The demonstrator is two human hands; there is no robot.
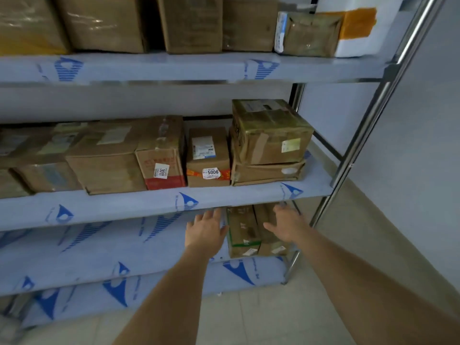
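Note:
Two brown cardboard boxes stand side by side at the right end of a low shelf (99, 255): a green-edged box (242, 230) and a plainer box (270, 239) to its right. My left hand (206, 231) reaches forward just left of the green-edged box, fingers straight and spread, holding nothing. My right hand (288, 224) hovers over the right box with fingers extended, also holding nothing. I cannot tell whether either hand touches a box.
The middle shelf (149, 202) above carries several cardboard boxes, among them ones labelled 3011 (161, 170) and 5006 (209, 168), and a stacked pair (270, 143). More boxes fill the top shelf (174, 67). A steel post (368, 120) and white wall bound the right side.

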